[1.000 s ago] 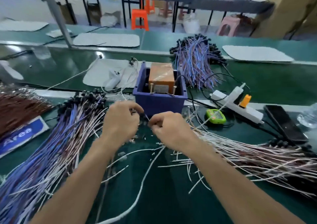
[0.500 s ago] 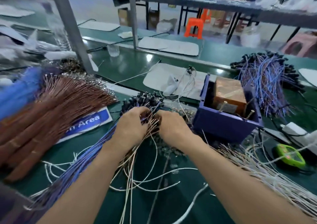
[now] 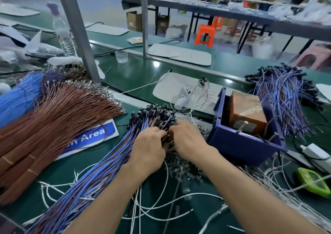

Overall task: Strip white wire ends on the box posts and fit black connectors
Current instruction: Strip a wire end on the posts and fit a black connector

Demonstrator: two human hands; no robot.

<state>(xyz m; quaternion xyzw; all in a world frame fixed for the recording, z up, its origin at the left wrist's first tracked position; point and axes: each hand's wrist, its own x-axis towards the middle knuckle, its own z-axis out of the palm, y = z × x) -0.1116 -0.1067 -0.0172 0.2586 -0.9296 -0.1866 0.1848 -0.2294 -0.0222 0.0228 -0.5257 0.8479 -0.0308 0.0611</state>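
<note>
Both hands have shifted left since a second ago, away from the front of the blue box (image 3: pixel 240 144) and onto the bundle of blue and brown wires (image 3: pixel 93 176). Left hand (image 3: pixel 148 147) presses palm-down on the bundle, fingers curled among the wires near their black connectors (image 3: pixel 152 113); right hand (image 3: pixel 188 138) lies just beside it, fingers bent into the same ends; whether either pinches a wire I cannot tell. Loose white wires (image 3: pixel 157 208) sprawl on the green table (image 3: pixel 136 74) beneath the forearms. Right of the hands sits the box, its brown block (image 3: pixel 247 108) inside
</note>
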